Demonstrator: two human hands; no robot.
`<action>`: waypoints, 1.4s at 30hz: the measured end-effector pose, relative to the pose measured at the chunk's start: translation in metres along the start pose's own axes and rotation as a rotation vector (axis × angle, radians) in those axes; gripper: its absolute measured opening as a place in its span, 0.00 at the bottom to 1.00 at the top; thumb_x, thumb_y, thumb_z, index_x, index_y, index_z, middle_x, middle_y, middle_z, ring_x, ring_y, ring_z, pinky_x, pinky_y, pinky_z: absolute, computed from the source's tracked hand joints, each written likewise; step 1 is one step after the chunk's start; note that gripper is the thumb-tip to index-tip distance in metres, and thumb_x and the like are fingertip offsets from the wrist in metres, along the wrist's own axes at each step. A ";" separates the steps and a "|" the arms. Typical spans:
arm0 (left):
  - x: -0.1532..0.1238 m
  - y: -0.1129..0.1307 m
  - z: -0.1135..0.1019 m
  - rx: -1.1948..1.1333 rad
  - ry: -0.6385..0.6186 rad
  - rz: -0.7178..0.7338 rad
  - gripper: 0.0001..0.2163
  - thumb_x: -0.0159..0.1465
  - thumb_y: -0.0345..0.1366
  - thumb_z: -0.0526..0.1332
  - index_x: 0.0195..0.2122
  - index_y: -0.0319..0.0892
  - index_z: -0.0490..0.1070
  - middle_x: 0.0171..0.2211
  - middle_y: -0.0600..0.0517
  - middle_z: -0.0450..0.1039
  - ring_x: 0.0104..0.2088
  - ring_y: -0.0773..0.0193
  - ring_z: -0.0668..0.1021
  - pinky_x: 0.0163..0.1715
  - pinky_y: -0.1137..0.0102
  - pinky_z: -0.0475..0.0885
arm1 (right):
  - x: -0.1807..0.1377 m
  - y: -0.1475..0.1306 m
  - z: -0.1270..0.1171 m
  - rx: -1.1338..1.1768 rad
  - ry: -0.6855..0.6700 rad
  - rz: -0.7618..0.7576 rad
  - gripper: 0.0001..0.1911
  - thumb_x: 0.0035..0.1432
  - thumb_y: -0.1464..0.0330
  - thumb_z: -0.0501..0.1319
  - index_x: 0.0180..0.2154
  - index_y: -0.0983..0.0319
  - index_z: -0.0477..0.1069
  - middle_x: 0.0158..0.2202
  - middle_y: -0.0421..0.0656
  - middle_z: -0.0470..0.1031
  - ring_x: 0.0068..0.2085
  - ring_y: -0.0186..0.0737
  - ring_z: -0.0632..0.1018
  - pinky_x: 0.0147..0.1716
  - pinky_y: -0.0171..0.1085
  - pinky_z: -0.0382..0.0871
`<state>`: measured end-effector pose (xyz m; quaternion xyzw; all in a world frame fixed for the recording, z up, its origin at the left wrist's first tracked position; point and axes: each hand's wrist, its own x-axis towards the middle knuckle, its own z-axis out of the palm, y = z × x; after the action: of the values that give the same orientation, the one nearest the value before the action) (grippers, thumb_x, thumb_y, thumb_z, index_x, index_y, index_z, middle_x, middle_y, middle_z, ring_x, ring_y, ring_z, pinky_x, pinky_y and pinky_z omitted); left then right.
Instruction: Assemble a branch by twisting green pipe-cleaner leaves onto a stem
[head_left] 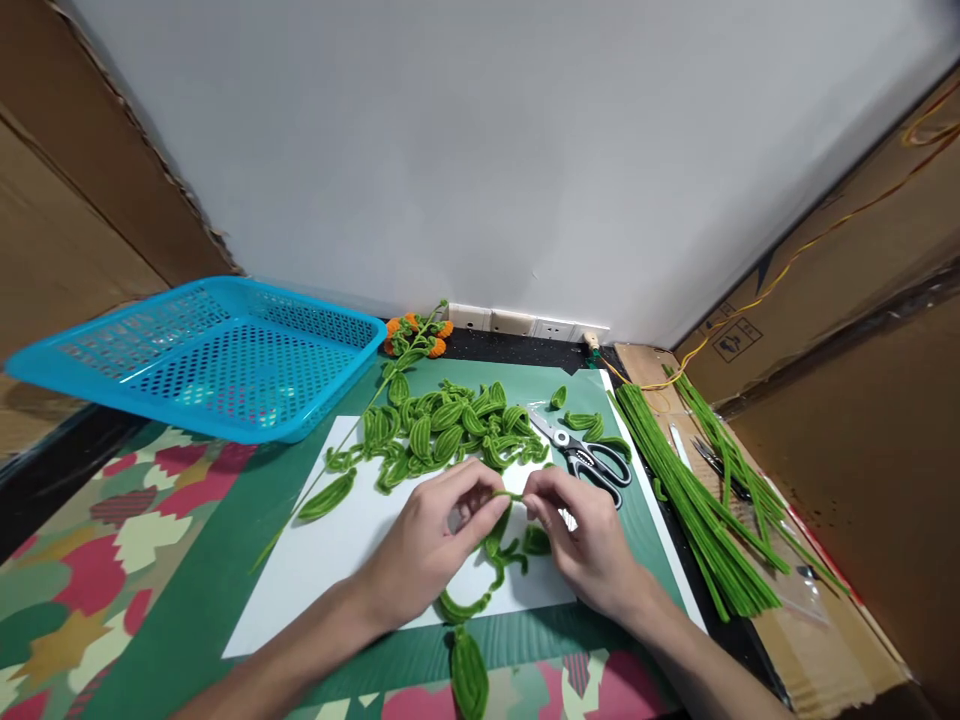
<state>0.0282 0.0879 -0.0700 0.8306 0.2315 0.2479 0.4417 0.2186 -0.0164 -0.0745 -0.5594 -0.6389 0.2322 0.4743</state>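
Note:
A short green pipe cleaner (511, 495) is stretched between my two hands above the white sheet. My left hand (442, 525) pinches its left end between thumb and fingers. At the other end, my right hand (581, 530) grips it the same way. Below them hangs or lies a chain of green fuzzy stems, with a pipe-cleaner leaf (469, 672) at the bottom; how it joins the held piece is hidden. Just beyond my hands is a pile of green pipe-cleaner leaves (448, 442). Scissors with black handles (600, 468) lie beyond my right hand.
A blue plastic basket (262, 430) stands at the left. An orange-flowered stem (409, 355) lies at the back left. Long green pipe cleaners (694, 500) are bundled at the right, near pliers (720, 465). A yellow cable (795, 255) runs to the wall sockets (553, 328).

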 end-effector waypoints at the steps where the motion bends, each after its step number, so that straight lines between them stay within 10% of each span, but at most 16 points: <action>1: 0.000 0.000 0.000 -0.029 -0.001 -0.011 0.07 0.76 0.39 0.58 0.44 0.44 0.74 0.35 0.54 0.73 0.35 0.65 0.75 0.36 0.71 0.69 | -0.001 0.002 0.000 -0.036 0.017 -0.041 0.06 0.75 0.70 0.56 0.42 0.60 0.70 0.34 0.39 0.73 0.33 0.34 0.73 0.34 0.32 0.66; 13: -0.004 0.007 0.004 -0.244 -0.095 -0.176 0.15 0.76 0.46 0.57 0.36 0.43 0.73 0.32 0.55 0.70 0.33 0.65 0.71 0.35 0.70 0.64 | -0.006 0.019 0.005 -0.529 0.018 -0.524 0.10 0.73 0.79 0.54 0.48 0.64 0.70 0.29 0.40 0.68 0.29 0.39 0.69 0.29 0.37 0.61; 26: -0.007 0.003 0.006 -0.081 0.018 0.004 0.07 0.75 0.35 0.58 0.43 0.43 0.75 0.36 0.52 0.72 0.36 0.63 0.73 0.37 0.69 0.65 | -0.006 0.015 0.011 -0.488 0.042 -0.417 0.12 0.74 0.78 0.49 0.45 0.62 0.69 0.29 0.40 0.68 0.28 0.37 0.69 0.28 0.35 0.61; 42: 0.002 0.007 0.000 -0.592 -0.166 -0.269 0.11 0.68 0.42 0.68 0.35 0.38 0.77 0.31 0.53 0.73 0.32 0.65 0.73 0.34 0.72 0.67 | -0.003 0.008 -0.001 -0.612 0.031 -0.643 0.15 0.72 0.78 0.48 0.51 0.65 0.70 0.26 0.42 0.70 0.26 0.39 0.68 0.27 0.39 0.62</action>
<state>0.0309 0.0857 -0.0638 0.6455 0.2204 0.1752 0.7100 0.2234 -0.0173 -0.0817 -0.4501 -0.8126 -0.1354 0.3446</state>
